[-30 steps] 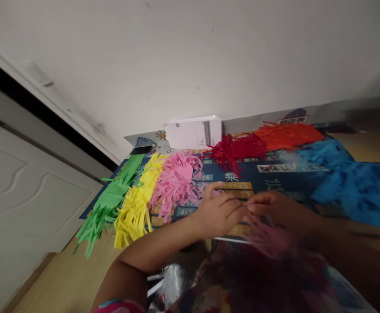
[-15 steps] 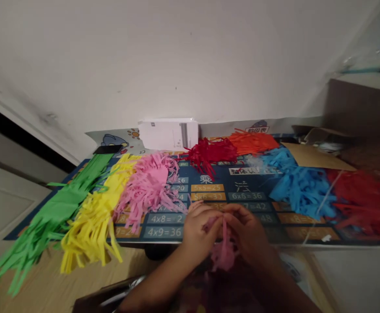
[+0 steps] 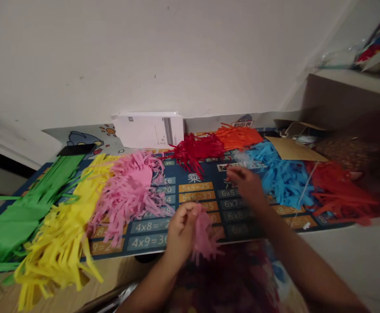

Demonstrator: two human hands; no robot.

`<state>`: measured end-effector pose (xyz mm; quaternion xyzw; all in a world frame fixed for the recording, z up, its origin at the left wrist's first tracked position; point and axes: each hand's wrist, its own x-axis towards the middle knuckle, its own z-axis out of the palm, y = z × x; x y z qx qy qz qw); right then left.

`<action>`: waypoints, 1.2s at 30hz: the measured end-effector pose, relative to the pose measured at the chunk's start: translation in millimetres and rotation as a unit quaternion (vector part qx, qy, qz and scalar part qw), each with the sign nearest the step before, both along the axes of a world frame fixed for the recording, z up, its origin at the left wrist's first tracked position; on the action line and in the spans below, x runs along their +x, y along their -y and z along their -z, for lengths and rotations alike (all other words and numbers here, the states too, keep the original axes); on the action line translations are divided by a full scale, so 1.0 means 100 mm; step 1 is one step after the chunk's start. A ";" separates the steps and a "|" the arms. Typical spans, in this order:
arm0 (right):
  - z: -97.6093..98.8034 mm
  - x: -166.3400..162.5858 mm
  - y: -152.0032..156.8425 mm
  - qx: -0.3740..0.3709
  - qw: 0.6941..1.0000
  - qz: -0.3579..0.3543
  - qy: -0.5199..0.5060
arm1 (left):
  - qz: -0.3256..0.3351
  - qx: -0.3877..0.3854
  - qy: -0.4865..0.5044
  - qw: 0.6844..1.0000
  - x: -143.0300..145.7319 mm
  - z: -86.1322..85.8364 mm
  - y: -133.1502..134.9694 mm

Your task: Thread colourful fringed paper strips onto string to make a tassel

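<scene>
My left hand pinches the top of a small pink paper tassel, whose fringe hangs down at the table's front edge. Over the middle right of the table my right hand reaches forward, somewhat blurred, its fingers partly bent and nothing visible in them. Near its fingertips lie a piece of clear plastic and a dark red fringed bundle. A larger pink fringed bundle lies left of my left hand.
Yellow and green fringed paper overhang the table at left. Orange, blue and red fringed bundles lie at back and right, beside a brown cardboard flap. A white box leans against the wall.
My right hand has let go of the pink tassel and moved forward and right over the table. The left hand keeps the tassel, slightly further left. The view has shifted right.
</scene>
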<state>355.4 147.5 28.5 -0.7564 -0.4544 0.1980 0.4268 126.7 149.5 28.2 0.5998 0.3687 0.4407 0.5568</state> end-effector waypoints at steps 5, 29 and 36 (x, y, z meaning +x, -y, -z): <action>0.19 0.75 -0.62 -0.084 0.984 0.020 0.156 | 0.047 -0.201 0.118 0.971 0.00 0.08 -0.03; 0.07 -0.65 0.64 0.105 0.963 -0.113 -0.220 | 0.038 0.039 -0.059 0.997 -0.02 0.05 -0.05; 0.30 -0.80 0.71 0.119 0.921 -0.014 -0.370 | 0.048 0.183 -0.103 0.976 -0.03 0.02 -0.02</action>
